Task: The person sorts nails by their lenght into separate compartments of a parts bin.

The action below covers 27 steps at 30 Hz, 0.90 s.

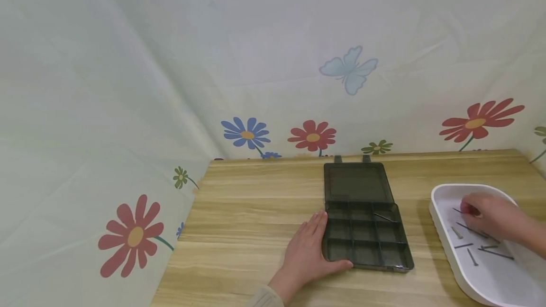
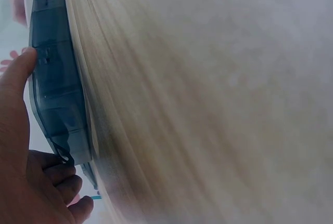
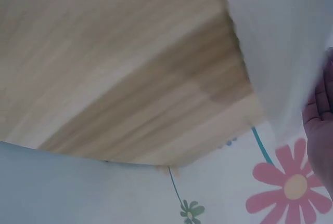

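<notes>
A dark see-through compartment box lies on the table with its lid folded back. My left hand rests at its near left corner, fingers straight along the left side, thumb on the front edge. The left wrist view shows the box's side wall against that thumb. A thin screw lies in the far right compartment. Inside the white tray, my right hand pinches a thin dark screw, mostly hidden by the fingertips. In the right wrist view, only part of this hand shows.
Several loose screws of different lengths lie scattered in the tray, below and left of the right hand. Tray and box stand apart on the wooden table. Behind the table's far edge hangs a flowered cloth.
</notes>
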Available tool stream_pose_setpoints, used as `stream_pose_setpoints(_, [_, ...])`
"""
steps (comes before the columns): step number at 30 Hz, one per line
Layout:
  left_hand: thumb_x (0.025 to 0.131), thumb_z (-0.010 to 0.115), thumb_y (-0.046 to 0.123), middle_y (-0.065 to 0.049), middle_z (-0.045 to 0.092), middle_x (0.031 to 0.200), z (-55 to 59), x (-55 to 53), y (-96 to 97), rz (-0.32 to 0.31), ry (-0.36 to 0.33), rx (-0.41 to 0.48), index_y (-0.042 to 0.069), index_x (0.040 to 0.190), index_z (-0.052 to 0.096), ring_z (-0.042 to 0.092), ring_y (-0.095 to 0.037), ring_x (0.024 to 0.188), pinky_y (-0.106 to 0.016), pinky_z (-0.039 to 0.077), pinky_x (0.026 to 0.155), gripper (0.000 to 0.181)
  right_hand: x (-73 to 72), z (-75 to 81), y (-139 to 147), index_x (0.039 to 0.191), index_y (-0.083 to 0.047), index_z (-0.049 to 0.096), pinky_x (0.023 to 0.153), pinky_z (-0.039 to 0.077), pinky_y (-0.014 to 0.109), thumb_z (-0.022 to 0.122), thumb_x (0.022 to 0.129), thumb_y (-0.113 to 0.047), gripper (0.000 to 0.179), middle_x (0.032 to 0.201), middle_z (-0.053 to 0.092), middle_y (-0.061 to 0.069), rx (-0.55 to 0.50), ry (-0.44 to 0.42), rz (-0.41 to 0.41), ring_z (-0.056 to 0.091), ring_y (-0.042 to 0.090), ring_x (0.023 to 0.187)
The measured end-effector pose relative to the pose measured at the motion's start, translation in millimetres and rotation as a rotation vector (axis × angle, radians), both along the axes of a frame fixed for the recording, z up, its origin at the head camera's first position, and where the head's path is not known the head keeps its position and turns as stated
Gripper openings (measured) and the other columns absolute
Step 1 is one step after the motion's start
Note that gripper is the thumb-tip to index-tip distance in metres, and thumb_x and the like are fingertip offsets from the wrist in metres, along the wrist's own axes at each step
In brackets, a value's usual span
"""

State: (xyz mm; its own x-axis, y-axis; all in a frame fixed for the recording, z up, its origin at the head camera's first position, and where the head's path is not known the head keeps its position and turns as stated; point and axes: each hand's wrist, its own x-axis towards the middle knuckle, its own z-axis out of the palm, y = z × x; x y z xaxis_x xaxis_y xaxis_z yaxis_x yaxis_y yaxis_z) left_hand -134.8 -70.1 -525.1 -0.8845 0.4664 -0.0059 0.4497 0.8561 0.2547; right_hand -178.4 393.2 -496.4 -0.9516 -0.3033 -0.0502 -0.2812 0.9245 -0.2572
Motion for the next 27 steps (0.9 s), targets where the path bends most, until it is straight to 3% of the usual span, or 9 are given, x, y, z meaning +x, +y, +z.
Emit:
stream_pose_setpoints(6, [0.084,0.057,0.092,-0.004,0.027,0.176,0.1,-0.5,-0.3,0.000,0.004,-0.001,0.010,0.171,0.024,0.026,-0.017,0.162,-0.039,0.028,0.131,0.124,-4.2,22.3,-10.8,0.089,-0.007,0.070,0.068,0.062,0.038,0.089,0.081,0.000,0.021,0.082,0.065,-0.005,-0.034,0.113,0.022,0.060,0.015,0.076])
stream_pose_setpoints(14, [0.084,0.057,0.091,-0.004,0.029,0.176,0.6,-0.9,-0.5,-0.004,0.020,-0.009,0.010,0.171,0.026,0.027,-0.017,0.162,-0.039,0.029,0.131,0.123,-10.9,45.9,-45.7,0.090,-0.013,0.072,0.065,0.060,0.031,0.089,0.082,-0.004,0.021,0.083,0.065,-0.010,-0.068,0.182,0.103,0.059,0.008,0.075])
stream_pose_setpoints(21, [0.084,0.058,0.091,-0.003,0.029,0.176,1.0,-0.5,-0.1,0.000,0.020,-0.011,0.010,0.171,0.026,0.027,-0.017,0.162,-0.038,0.029,0.131,0.123,-17.1,51.7,-80.2,0.086,-0.016,0.071,0.060,0.055,0.026,0.086,0.082,-0.001,0.021,0.080,0.062,-0.017,-0.166,0.211,0.202,0.053,-0.003,0.072])
stream_pose_setpoints(27, [0.084,0.058,0.091,-0.003,0.029,0.176,1.4,0.4,0.6,0.001,0.013,-0.008,0.011,0.171,0.026,0.027,-0.017,0.162,-0.038,0.029,0.130,0.123,-22.3,47.9,-103.0,0.086,-0.016,0.071,0.058,0.051,0.024,0.084,0.084,0.000,0.021,0.080,0.059,-0.018,-0.229,0.160,0.297,0.051,-0.003,0.070])
